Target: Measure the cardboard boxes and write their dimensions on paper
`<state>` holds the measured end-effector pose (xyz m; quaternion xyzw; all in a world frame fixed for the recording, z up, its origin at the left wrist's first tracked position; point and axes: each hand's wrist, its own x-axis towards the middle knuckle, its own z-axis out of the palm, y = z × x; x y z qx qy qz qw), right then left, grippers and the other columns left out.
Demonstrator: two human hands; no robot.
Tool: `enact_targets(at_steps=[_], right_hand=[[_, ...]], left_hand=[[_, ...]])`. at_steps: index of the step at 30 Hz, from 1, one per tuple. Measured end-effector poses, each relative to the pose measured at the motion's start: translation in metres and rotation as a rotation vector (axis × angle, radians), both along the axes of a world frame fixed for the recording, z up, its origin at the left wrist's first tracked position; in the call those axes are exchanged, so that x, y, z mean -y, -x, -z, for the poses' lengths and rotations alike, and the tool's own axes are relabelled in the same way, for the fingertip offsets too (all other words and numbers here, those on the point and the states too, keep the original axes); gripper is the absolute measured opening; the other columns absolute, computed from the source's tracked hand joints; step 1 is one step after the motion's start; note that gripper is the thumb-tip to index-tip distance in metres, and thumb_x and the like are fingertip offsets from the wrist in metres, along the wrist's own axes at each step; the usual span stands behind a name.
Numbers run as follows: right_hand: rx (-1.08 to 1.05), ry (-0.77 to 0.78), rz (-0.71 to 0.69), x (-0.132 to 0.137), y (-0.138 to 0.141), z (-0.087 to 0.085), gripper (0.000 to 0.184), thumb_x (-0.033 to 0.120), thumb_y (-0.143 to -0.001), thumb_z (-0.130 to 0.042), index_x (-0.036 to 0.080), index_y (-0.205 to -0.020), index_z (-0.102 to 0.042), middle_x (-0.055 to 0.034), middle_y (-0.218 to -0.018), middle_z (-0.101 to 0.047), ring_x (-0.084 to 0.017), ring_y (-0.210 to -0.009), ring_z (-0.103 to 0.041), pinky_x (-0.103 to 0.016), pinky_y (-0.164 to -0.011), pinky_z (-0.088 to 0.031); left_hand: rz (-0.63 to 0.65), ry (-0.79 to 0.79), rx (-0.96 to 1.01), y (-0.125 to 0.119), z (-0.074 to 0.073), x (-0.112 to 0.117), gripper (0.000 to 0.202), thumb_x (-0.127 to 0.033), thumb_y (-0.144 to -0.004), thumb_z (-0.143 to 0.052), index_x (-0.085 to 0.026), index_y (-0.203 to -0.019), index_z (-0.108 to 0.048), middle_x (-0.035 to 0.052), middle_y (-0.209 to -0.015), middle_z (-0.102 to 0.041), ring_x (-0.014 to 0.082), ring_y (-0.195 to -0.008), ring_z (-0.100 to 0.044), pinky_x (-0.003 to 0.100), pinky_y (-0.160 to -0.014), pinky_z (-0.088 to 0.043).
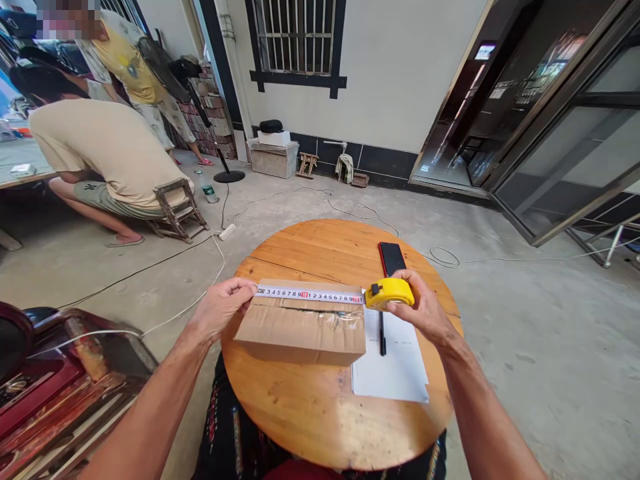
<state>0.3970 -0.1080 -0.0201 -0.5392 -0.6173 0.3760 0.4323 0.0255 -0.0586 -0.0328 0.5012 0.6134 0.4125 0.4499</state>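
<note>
A brown cardboard box (300, 328) lies on a round wooden table (300, 420). Across its top, near the far edge, stretches the white blade of a yellow tape measure (390, 293). My left hand (223, 308) pinches the blade's free end at the box's left edge. At the right edge my right hand (420, 310) is closed around the yellow case. Under that hand, white paper sheets (395, 373) lie beside the box, with a black pen (383, 335) on them. A phone with a red edge (391, 258) rests just beyond the tape measure.
At left, a person on a small wooden chair (177, 207) bends over a table, and another stands behind. A standing fan (200, 110), a water bottle (209, 192) and a power strip (227, 232) with cords are on the floor. Red wooden furniture (75, 380) stands near my left arm.
</note>
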Motion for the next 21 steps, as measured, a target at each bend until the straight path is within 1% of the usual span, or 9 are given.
enact_targets(at_steps=[3, 6, 8, 11, 13, 16, 17, 19, 21], right_hand=[[0.213, -0.026, -0.041, -0.004, -0.012, -0.013, 0.042, 0.033, -0.072, -0.072, 0.025, -0.11, -0.055, 0.0008, -0.092, -0.066, -0.019, -0.079, -0.063, -0.029, -0.068, -0.049], [0.398, -0.031, -0.169, -0.009, -0.019, -0.029, 0.045, 0.028, -0.074, -0.067, 0.026, -0.117, -0.059, -0.0011, -0.101, -0.069, -0.022, -0.087, -0.066, -0.031, -0.073, -0.05], [0.515, 0.002, -0.235, -0.01, -0.018, -0.041, 0.04, 0.022, -0.073, -0.062, 0.026, -0.113, -0.06, -0.0006, -0.097, -0.069, -0.02, -0.082, -0.066, -0.028, -0.069, -0.05], [0.765, 0.006, -0.231, -0.01, -0.009, -0.056, 0.04, 0.014, -0.068, -0.058, 0.023, -0.108, -0.057, -0.0006, -0.086, -0.067, -0.018, -0.071, -0.062, -0.026, -0.061, -0.045], [0.912, -0.079, -0.275, -0.009, -0.002, -0.063, 0.046, 0.012, -0.07, -0.056, 0.021, -0.115, -0.056, -0.0046, -0.097, -0.069, -0.02, -0.079, -0.064, -0.028, -0.066, -0.045], [1.074, -0.19, -0.424, -0.009, 0.007, -0.071, 0.055, 0.008, -0.077, -0.05, 0.024, -0.129, -0.055, -0.0088, -0.12, -0.065, -0.022, -0.094, -0.064, -0.031, -0.076, -0.044], [1.144, -0.206, -0.457, -0.009, 0.01, -0.072, 0.053, 0.006, -0.078, -0.048, 0.025, -0.127, -0.058, -0.0089, -0.119, -0.065, -0.023, -0.093, -0.064, -0.032, -0.076, -0.043], [1.298, -0.22, -0.471, -0.009, 0.015, -0.074, 0.045, 0.003, -0.075, -0.048, 0.023, -0.112, -0.065, -0.0086, -0.104, -0.067, -0.023, -0.084, -0.063, -0.033, -0.074, -0.041], [1.416, -0.23, -0.466, -0.009, 0.02, -0.075, 0.039, 0.002, -0.072, -0.049, 0.02, -0.101, -0.066, -0.0083, -0.093, -0.066, -0.023, -0.076, -0.062, -0.033, -0.071, -0.038]], left_hand=[[0.003, -0.009, -0.002, 0.001, 0.002, -0.001, 0.03, -0.047, -0.058, -0.072, -0.018, -0.067, -0.069, -0.0032, -0.053, -0.055, 0.0117, -0.052, -0.046, 0.023, -0.052, -0.039], [0.007, -0.013, -0.012, 0.001, 0.002, -0.002, 0.03, -0.047, -0.058, -0.071, -0.018, -0.064, -0.067, -0.0031, -0.053, -0.055, 0.0119, -0.051, -0.045, 0.023, -0.05, -0.038], [0.012, -0.022, -0.024, 0.001, 0.003, -0.003, 0.031, -0.048, -0.058, -0.071, -0.018, -0.063, -0.067, -0.0031, -0.053, -0.054, 0.0119, -0.051, -0.044, 0.023, -0.05, -0.037], [0.006, -0.032, -0.044, 0.004, 0.007, -0.004, 0.033, -0.05, -0.059, -0.072, -0.017, -0.066, -0.068, -0.0026, -0.055, -0.055, 0.0121, -0.052, -0.044, 0.023, -0.051, -0.035], [0.001, -0.018, -0.042, 0.006, 0.01, -0.005, 0.034, -0.05, -0.06, -0.072, -0.017, -0.07, -0.069, -0.0024, -0.057, -0.056, 0.0123, -0.053, -0.045, 0.023, -0.053, -0.036], [0.008, -0.005, -0.049, 0.007, 0.011, -0.005, 0.034, -0.049, -0.061, -0.072, -0.017, -0.071, -0.069, -0.0025, -0.058, -0.057, 0.0125, -0.055, -0.046, 0.024, -0.055, -0.035], [0.01, -0.007, -0.057, 0.007, 0.01, -0.005, 0.034, -0.049, -0.061, -0.072, -0.017, -0.071, -0.069, -0.0024, -0.058, -0.057, 0.0126, -0.055, -0.046, 0.023, -0.054, -0.035], [0.01, -0.016, -0.067, 0.005, 0.009, -0.005, 0.034, -0.05, -0.062, -0.071, -0.017, -0.07, -0.069, -0.0026, -0.058, -0.057, 0.0125, -0.054, -0.045, 0.023, -0.053, -0.033], [0.002, -0.022, -0.068, 0.004, 0.01, -0.004, 0.034, -0.051, -0.062, -0.07, -0.018, -0.068, -0.068, -0.0032, -0.056, -0.055, 0.0122, -0.053, -0.043, 0.023, -0.052, -0.032]])
